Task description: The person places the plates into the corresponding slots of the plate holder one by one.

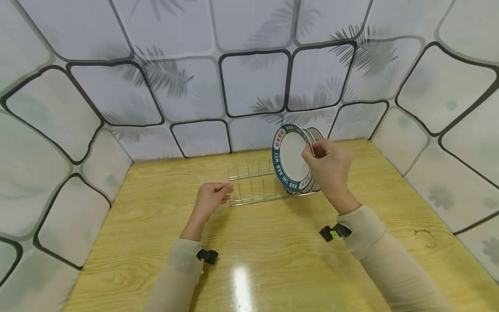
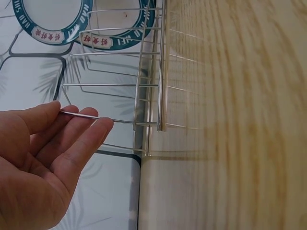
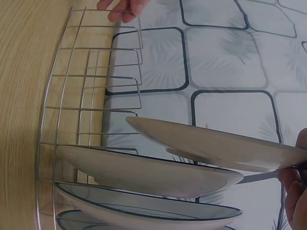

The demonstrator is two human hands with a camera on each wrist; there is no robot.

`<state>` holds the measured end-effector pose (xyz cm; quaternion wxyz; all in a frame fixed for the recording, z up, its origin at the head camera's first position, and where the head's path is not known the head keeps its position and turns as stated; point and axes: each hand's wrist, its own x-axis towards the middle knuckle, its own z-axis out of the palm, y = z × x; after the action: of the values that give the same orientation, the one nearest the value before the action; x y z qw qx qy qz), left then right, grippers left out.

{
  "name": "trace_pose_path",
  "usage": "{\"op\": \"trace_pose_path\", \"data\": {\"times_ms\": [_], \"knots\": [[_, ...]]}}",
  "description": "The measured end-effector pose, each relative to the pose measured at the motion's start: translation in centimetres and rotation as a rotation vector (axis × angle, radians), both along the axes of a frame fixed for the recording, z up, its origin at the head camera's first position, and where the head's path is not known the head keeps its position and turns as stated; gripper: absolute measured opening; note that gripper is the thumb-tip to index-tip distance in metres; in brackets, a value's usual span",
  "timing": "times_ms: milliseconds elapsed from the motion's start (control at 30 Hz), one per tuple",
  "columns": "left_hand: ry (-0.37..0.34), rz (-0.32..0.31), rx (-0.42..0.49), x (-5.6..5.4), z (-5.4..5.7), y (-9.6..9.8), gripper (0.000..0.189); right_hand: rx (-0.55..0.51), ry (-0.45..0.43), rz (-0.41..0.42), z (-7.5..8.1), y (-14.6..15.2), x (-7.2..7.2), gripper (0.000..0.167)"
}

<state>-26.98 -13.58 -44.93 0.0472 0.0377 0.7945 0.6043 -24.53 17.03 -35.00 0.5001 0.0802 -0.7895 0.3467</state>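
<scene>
My right hand (image 1: 329, 164) pinches the right edge of a white plate (image 1: 294, 157) with a dark green lettered rim. In the right wrist view this plate (image 3: 216, 143) is tilted, its lower edge near the tips of the rack's wires. My left hand (image 1: 210, 198) is at the left end of a wire dish rack (image 2: 161, 72). Its thumb and fingers pinch an end wire (image 2: 86, 115), as the left wrist view shows. Behind the held plate, more plates (image 3: 148, 170) stand in the rack's right-hand slots; the head view mostly hides them.
The rack stands on a wood-grain table (image 1: 249, 242) near the back wall (image 1: 255, 84), which has a patterned covering. Side walls (image 1: 448, 173) close in the table left and right. A dark mark (image 1: 425, 236) lies on the table at the right.
</scene>
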Motion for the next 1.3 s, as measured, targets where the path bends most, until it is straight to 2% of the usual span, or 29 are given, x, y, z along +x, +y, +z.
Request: {"op": "trace_pose_path", "data": {"times_ms": [233, 467, 667, 900, 1300], "knots": [[-0.002, 0.009, -0.003, 0.1, 0.0, 0.0, 0.034, 0.025, -0.017, -0.017, -1.0, -0.4, -0.8, 0.011], [0.005, 0.004, -0.011, 0.2, 0.1, -0.1, 0.034, 0.088, 0.016, -0.008, -1.8, -0.9, -1.5, 0.009], [0.000, 0.011, -0.011, 0.1, 0.1, -0.1, 0.032, 0.170, 0.018, -0.041, -2.2, -1.6, -1.9, 0.015], [-0.004, 0.003, -0.006, 0.2, -0.1, -0.2, 0.032, 0.197, 0.032, -0.077, -3.4, -2.4, -2.7, 0.011], [-0.003, -0.004, 0.008, -0.1, -0.2, -0.2, 0.031, 0.248, -0.092, -0.154, -3.9, -2.9, -3.3, 0.013]]}}
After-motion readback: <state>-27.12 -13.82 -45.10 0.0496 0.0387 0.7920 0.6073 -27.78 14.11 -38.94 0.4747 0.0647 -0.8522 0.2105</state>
